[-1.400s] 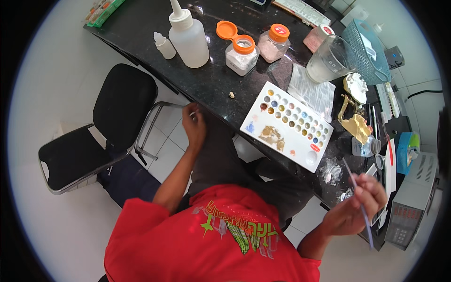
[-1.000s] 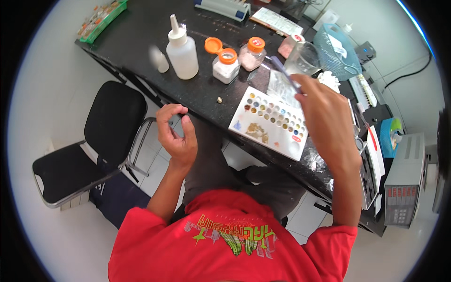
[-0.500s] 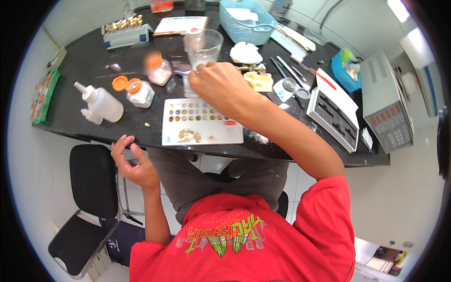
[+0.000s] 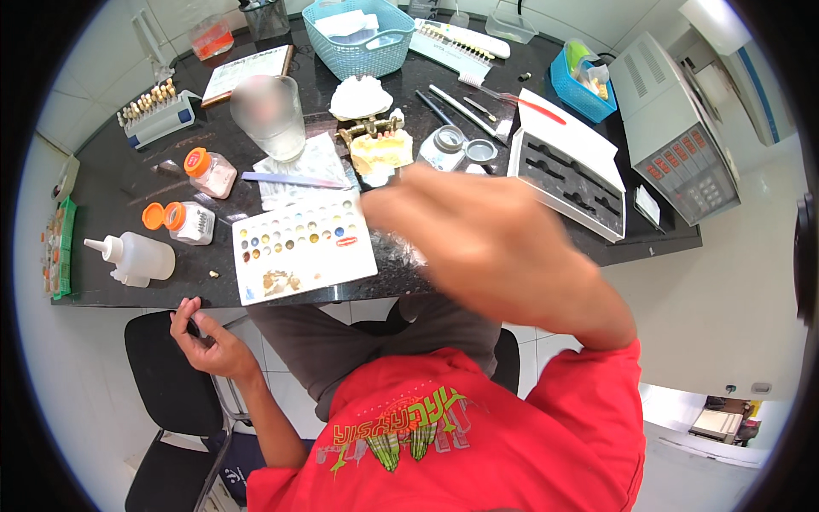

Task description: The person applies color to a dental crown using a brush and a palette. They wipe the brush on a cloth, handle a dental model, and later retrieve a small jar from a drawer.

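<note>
My left hand (image 4: 205,341), fingers loosely curled and apart, rests at the table's front edge with nothing visible in it. My right hand (image 4: 473,230) is motion-blurred over the table, right of a white palette (image 4: 307,264) with coloured wells; its fingers are hard to make out. A purple stick (image 4: 290,179) lies on crumpled white paper (image 4: 281,198) behind the palette. Near my right hand are a yellow dental cast (image 4: 375,152) on a brass articulator, a white cast (image 4: 360,98) and an open jar (image 4: 439,152) with its lid beside it.
On the black table (image 4: 128,196) stand squeeze bottles (image 4: 136,260), orange-lidded jars (image 4: 209,175), a glass (image 4: 281,128), a blue basket (image 4: 358,55) and a foam-lined case (image 4: 563,175). A grey appliance (image 4: 682,162) is at right. A black chair (image 4: 162,384) stands below left.
The purple stick has left my right hand and lies on the paper. My right hand has moved rightward from the glass. My view has turned right.
</note>
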The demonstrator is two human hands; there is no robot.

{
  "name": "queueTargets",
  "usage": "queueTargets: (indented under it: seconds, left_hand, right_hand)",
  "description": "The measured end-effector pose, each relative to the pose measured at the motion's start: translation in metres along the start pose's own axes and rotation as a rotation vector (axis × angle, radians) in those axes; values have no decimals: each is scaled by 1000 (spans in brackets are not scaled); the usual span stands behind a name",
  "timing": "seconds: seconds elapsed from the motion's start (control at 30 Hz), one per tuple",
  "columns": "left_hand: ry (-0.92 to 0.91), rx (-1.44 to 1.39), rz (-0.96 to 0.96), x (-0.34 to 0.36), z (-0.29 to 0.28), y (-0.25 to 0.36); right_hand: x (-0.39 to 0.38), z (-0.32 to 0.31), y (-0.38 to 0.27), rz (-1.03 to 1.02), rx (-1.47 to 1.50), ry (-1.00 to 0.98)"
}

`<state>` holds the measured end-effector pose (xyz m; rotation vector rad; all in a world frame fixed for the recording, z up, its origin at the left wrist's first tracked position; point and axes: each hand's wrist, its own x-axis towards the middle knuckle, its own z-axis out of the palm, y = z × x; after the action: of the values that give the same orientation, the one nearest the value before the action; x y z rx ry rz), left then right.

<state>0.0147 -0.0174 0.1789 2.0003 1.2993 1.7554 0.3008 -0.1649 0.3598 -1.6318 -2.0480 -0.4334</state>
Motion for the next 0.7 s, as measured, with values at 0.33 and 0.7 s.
queueTargets:
  seconds: [0.33,0.7]
  left_hand:
    - [-15,-182,136,-6,-10,35]
    - [-154,-478,284,-38,40,155]
  right_hand:
    - [-129,-105,99,846,-139,184]
    - [-202,-115,119,826,96,-140]
